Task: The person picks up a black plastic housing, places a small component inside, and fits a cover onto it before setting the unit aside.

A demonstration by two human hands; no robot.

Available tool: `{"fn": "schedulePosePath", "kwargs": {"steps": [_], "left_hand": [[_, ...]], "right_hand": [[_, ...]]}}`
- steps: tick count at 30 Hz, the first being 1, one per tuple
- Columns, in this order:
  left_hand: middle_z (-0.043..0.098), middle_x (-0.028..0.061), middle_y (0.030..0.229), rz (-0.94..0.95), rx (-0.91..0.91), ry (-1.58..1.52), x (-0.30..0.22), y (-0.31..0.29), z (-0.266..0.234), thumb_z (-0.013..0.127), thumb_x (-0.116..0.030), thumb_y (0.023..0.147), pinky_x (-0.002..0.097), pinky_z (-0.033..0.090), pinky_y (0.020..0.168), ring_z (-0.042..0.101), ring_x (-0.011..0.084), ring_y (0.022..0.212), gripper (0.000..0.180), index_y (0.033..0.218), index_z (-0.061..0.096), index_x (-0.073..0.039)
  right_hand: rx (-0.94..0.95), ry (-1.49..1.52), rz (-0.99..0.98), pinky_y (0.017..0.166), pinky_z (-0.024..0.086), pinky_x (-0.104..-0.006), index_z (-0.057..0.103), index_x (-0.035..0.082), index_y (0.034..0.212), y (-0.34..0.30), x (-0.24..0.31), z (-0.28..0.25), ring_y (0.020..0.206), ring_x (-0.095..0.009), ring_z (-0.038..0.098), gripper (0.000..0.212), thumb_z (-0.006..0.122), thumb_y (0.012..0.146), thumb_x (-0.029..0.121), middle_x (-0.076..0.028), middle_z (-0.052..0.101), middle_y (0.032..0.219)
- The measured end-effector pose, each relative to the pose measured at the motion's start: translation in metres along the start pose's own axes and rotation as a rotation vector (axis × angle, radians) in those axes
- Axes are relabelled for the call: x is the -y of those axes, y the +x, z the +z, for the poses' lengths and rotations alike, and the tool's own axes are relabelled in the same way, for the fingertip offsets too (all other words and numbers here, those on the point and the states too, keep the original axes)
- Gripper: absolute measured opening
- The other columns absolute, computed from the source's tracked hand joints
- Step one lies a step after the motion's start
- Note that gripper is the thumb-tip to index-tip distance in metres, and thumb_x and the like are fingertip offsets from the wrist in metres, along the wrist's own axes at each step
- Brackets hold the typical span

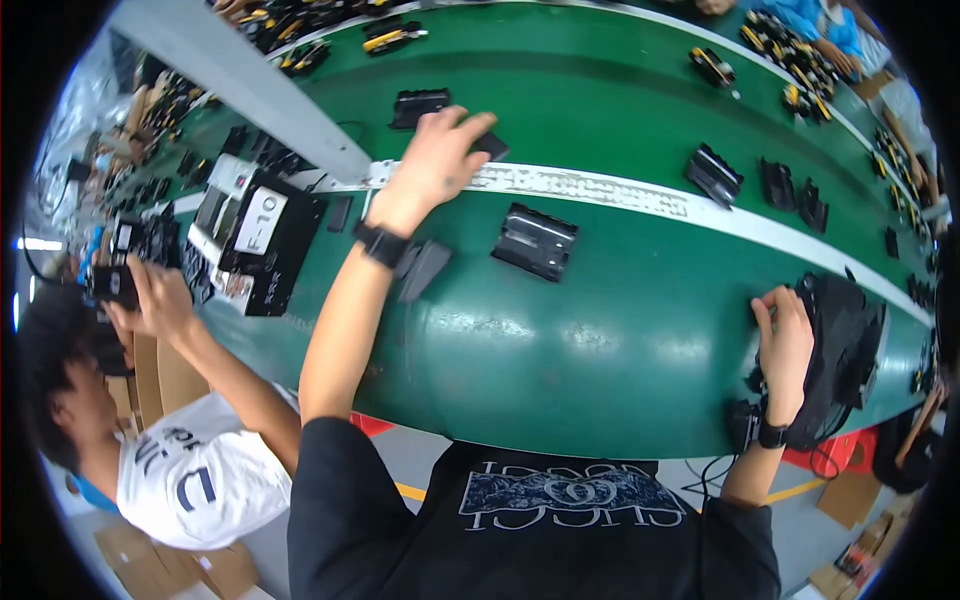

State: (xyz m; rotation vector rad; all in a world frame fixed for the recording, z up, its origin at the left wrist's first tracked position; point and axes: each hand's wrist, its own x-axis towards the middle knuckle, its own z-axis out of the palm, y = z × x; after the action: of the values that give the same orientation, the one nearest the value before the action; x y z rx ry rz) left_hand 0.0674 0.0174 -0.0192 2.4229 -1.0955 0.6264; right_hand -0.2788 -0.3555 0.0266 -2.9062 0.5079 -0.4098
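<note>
My left hand point(436, 165) reaches over the white strip, its fingers spread. A small black plastic piece point(493, 147) shows between thumb and forefinger; no firm grip on it is visible. Just beyond lies a ribbed black plastic shell point(420, 106). Under my left wrist is a smooth black plastic part point(426, 270), and to its right a curved black shell point(535, 241) rests on the green surface. My right hand point(785, 340) is at the right, thumb and fingers apart with nothing seen in them, beside a black fabric bag point(842, 340).
A slanting grey post point(260, 95) stands at the left, near a black-and-white machine point(265, 240). A co-worker in a white shirt point(205, 490) sits left, holding a black part point(116, 287). More black shells point(714, 175) lie right; yellow-black pieces point(392, 37) lie on the far green belt.
</note>
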Motion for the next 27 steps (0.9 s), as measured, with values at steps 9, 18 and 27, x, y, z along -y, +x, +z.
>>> {"fn": "schedulePosePath", "kwargs": {"steps": [9, 18, 27], "left_hand": [[0.065, 0.015, 0.101, -0.16, 0.346, -0.099, -0.026, 0.009, -0.043, 0.075, -0.017, 0.091, 0.0499, 0.053, 0.082, 0.066, 0.041, 0.098, 0.02, 0.098, 0.062, -0.004], [0.072, 0.0109, 0.105, -0.527, 0.6, 0.117, -0.036, -0.064, -0.128, 0.079, -0.019, 0.09, 0.0454, 0.054, 0.082, 0.069, 0.0383, 0.094, 0.025, 0.111, 0.07, -0.009], [0.07, 0.0112, 0.12, 0.115, 0.488, -0.303, -0.112, -0.028, -0.088, 0.081, -0.013, 0.087, 0.0445, 0.052, 0.096, 0.065, 0.0342, 0.102, 0.04, 0.125, 0.071, -0.006]], "right_hand": [[0.017, 0.177, 0.148, 0.066, 0.049, -0.0408, 0.057, 0.0, 0.096, -0.006, -0.012, -0.002, 0.073, -0.029, 0.067, 0.02, 0.069, 0.104, 0.014, -0.015, 0.064, 0.079], [0.211, 0.364, -0.108, 0.063, 0.048, -0.0355, 0.057, 0.0, 0.103, 0.005, 0.002, 0.008, 0.066, -0.022, 0.061, 0.021, 0.076, 0.097, 0.008, -0.012, 0.062, 0.089], [0.247, 0.541, -0.108, 0.069, 0.047, -0.0346, 0.068, 0.003, 0.108, 0.015, 0.008, 0.009, 0.072, -0.022, 0.052, 0.021, 0.08, 0.091, 0.005, -0.01, 0.057, 0.097]]}}
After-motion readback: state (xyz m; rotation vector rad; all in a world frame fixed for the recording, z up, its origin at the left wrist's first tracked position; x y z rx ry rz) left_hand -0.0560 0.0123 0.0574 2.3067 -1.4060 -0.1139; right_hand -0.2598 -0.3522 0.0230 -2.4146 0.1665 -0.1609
